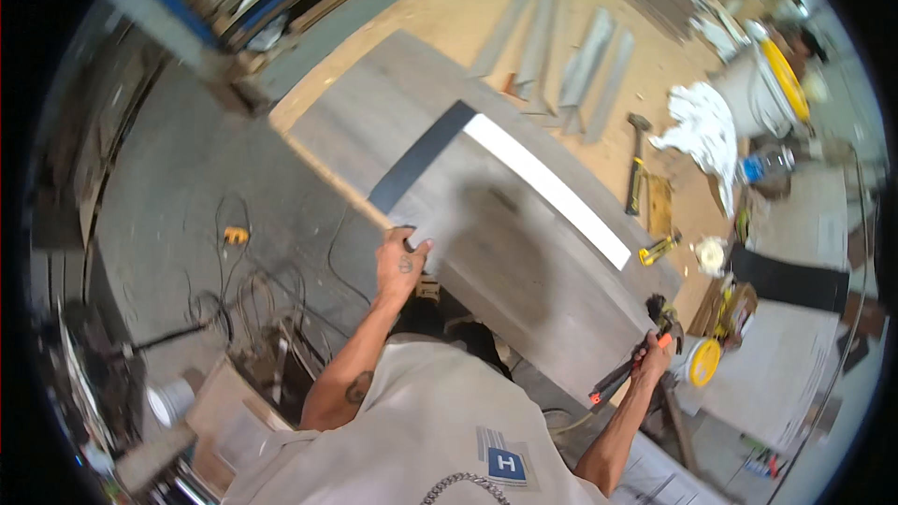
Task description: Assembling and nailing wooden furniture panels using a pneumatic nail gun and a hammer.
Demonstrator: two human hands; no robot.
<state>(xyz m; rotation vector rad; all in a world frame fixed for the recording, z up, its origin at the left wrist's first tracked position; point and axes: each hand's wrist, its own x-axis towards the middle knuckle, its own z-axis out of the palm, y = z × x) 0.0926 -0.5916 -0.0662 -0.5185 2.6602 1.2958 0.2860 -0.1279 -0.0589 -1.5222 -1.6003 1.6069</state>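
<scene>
A long grey wood-grain panel (355, 98) lies on the workbench in front of me. On it, a dark blue strip (421, 157) and a white strip (552, 192) meet in an L shape; whether they are one piece I cannot tell. My left hand (404, 265) is closed on the panel's near edge, just below the dark strip's lower end. At the panel's right end, my right hand (652, 360) grips a black tool (615, 381) with orange parts. The fingers cover its middle, so its exact kind stays unclear.
Several grey strips (533, 37) lie at the back of the bench. To the right are a hammer (636, 164), a yellow utility knife (659, 249), a white rag (700, 126), a bucket (762, 84) and a plastic bottle (767, 165). Cables (224, 271) trail across the floor at left.
</scene>
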